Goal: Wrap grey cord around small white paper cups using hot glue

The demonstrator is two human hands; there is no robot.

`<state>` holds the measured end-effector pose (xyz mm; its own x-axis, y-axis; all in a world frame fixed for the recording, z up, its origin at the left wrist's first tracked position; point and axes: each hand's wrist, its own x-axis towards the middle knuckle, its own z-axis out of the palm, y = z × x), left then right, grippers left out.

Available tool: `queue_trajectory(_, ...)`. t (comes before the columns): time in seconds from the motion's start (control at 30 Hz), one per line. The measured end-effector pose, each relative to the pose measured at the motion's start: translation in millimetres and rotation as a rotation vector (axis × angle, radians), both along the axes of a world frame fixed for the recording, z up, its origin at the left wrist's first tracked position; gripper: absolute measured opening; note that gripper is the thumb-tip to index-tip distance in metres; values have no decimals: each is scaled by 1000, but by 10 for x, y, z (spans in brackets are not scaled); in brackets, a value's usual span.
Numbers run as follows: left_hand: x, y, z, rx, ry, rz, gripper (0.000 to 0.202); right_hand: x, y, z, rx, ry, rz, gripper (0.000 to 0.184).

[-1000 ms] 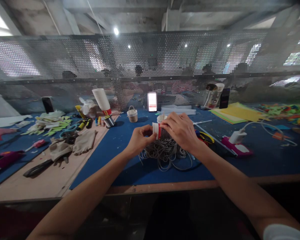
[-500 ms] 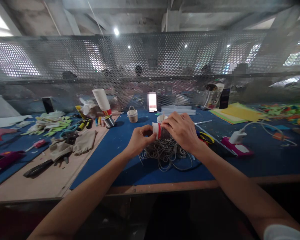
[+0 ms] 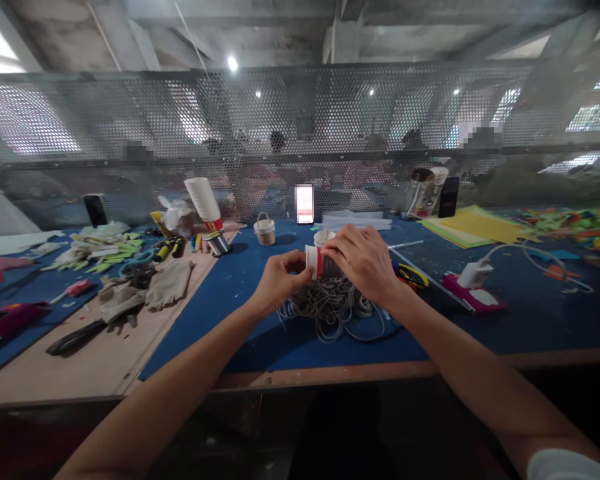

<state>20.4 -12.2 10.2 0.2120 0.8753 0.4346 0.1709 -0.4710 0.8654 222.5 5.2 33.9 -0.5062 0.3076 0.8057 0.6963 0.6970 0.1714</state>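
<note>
A small paper cup (image 3: 313, 262), white with a red band, lies tilted on its side in the air, its far part grey and partly hidden. My left hand (image 3: 283, 279) is closed round its near end, thumb and fingers on the white part. Against the red band press the pinched fingertips of my right hand (image 3: 363, 260); what they grip is hidden. Directly below both hands a loose heap of grey cord (image 3: 330, 310) lies on the blue mat (image 3: 205, 333). Behind my right hand stands another white cup (image 3: 323, 237), partly covered.
A small basket-like cup with a handle (image 3: 265, 232) and a lit phone (image 3: 305, 204) stand at the back. Leftward are stacked paper cups (image 3: 203, 200), gloves (image 3: 170, 285) and scissors. To the right lie a purple power strip (image 3: 480, 301), yellow-handled pliers (image 3: 413, 275) and coloured sheets (image 3: 480, 225).
Both hands stay nearly in place around the cup. The cup has tilted very slightly; the cord heap lies as before.
</note>
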Motion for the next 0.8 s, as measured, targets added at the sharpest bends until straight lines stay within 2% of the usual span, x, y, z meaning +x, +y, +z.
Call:
queue_trajectory(0.43, -8, -3, -6, 52, 64, -5, 14, -7, -13, 18, -22, 7, -18, 18)
queue_trajectory(0.6, -16, 14, -29, 55, 64, 16, 14, 30, 15, -9, -55, 76, 38, 14)
queue_trajectory(0.8, -15, 2, -22, 66, 58, 50, 13, 67, 0, -12, -3, 110, 105, 10)
